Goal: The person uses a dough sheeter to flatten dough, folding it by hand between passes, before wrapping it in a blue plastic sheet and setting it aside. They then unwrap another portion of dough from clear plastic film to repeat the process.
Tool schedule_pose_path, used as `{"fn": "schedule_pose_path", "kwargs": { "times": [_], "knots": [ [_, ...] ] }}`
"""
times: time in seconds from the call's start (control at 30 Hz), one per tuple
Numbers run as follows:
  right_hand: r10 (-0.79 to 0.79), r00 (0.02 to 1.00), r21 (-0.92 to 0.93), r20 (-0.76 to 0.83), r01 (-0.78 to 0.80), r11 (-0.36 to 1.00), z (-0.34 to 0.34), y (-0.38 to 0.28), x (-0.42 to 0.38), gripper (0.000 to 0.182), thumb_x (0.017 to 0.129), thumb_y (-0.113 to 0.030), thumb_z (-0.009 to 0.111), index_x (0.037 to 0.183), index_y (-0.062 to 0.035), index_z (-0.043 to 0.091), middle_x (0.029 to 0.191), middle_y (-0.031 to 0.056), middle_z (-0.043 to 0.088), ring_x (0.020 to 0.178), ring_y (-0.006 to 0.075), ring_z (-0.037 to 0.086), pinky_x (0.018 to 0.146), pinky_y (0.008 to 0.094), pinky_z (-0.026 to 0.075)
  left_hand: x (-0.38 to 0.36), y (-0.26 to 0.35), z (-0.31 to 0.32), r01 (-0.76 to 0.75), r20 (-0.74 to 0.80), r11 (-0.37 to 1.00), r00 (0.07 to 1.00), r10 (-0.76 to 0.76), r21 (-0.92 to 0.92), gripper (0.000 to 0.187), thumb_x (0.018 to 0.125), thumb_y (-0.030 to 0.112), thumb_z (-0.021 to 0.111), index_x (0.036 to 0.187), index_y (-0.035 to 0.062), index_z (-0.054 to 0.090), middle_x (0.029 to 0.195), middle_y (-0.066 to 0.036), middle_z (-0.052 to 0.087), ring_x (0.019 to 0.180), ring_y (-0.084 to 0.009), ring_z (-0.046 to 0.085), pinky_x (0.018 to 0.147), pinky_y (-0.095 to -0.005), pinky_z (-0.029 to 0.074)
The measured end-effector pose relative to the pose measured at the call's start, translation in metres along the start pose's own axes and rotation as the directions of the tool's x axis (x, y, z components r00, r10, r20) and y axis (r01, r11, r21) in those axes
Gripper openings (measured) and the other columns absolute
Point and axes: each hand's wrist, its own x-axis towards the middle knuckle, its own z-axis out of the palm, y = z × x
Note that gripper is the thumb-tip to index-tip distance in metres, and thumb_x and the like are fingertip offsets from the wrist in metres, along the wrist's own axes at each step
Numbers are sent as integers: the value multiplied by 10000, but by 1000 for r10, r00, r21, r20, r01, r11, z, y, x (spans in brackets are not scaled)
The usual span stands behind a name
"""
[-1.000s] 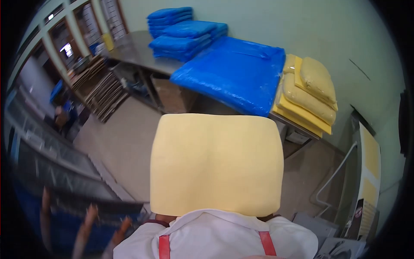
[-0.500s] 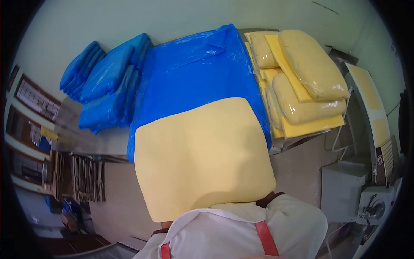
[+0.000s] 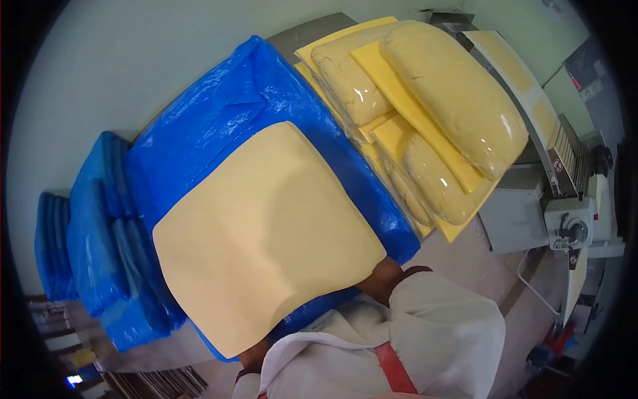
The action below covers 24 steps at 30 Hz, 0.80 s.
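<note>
A large, smooth, pale-yellow sheet of dough (image 3: 229,246) spans the middle of the head view, over the blue plastic-wrapped slab (image 3: 199,136). Its near edge curves upward between my hands. My left hand (image 3: 255,354) holds the near left corner from below, with the fingers hidden under the dough. At the near right corner, my right hand (image 3: 381,280) grips the sheet, its fingers also tucked beneath. Both hands show mostly at the wrist and back.
Folded blue-wrapped bundles (image 3: 96,246) sit at left. To the right lie clear-wrapped dough blocks (image 3: 458,93) stacked with flat yellow slabs (image 3: 415,110). Beyond them stands a machine with a sloping belt (image 3: 512,73) and a white control box (image 3: 569,223).
My view has turned right and come nearer the table. The dough sheet has moved forward over the blue slab, and more of both hands shows at its near corners.
</note>
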Motion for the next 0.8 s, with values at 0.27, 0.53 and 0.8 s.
{"fn": "schedule_pose_path", "kwargs": {
  "times": [0.27, 0.53, 0.8],
  "knots": [
    [-145, 989, 450, 25, 118, 885, 102, -130, 13, 632, 926, -473, 551, 1334, 0, 462, 1256, 153, 555, 1129, 224, 547, 962, 324, 432, 69, 48, 119, -21, 307, 990, 950, 64, -140, 659, 998, 419, 391, 1479, 11, 203, 1533, -131, 236, 1422, -234, 201, 1159, -354, 130],
    [-816, 578, -289, 8, 782, 551, 39, -234, -75, 570, 938, -458, 530, 1310, -27, 499, 1264, 150, 565, 1185, 292, 523, 987, 360, 419, 17, 152, 136, -661, 487, 651, 736, 469, 372, 566, 988, 293, 422, 1449, -11, 299, 1514, -163, 290, 1410, -281, 255, 1149, -374, 190],
    [-560, 579, -785, 593, 571, -240, 142, -316, -21, 401, 920, -384, 553, 1165, -73, 614, 1148, 165, 631, 1121, 333, 565, 952, 428, 440, 51, 89, 282, -549, 876, -686, 356, 325, 477, 658, 972, 449, 380, 1474, 45, 250, 1529, -178, 243, 1424, -327, 209, 1152, -488, 147]
  ]
}}
